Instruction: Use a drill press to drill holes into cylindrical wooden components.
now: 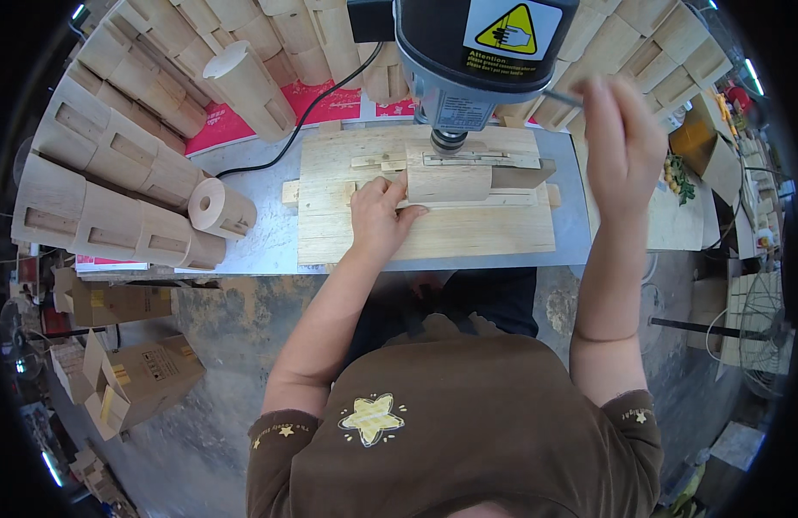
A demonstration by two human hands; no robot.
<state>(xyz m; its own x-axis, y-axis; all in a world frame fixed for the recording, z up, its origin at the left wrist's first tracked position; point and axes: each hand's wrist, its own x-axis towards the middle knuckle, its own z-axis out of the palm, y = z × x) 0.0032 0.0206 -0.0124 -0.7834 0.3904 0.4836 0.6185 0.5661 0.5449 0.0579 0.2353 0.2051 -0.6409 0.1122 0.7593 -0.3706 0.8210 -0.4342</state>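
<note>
A pale wooden cylinder (451, 182) lies sideways in a wooden jig (356, 246) under the drill press (468, 78). My left hand (381, 211) grips the cylinder's left end, with the thumb along its near side and the fingers at its end face. Raised at the right, my right hand (623, 142) is closed around the end of the drill press lever (564, 98), slightly smeared by motion. The drill chuck (448, 141) is just above the far side of the cylinder; the bit's tip is hidden. A grey metal piece (521, 176) sits right of the cylinder.
Stacked wooden cylinders with slots (114, 211) line the left and back of the table. One short cylinder (223, 208) stands near the jig's left. A black cable (308, 116) runs behind the jig. Cardboard boxes (153, 380) rest on the floor at left.
</note>
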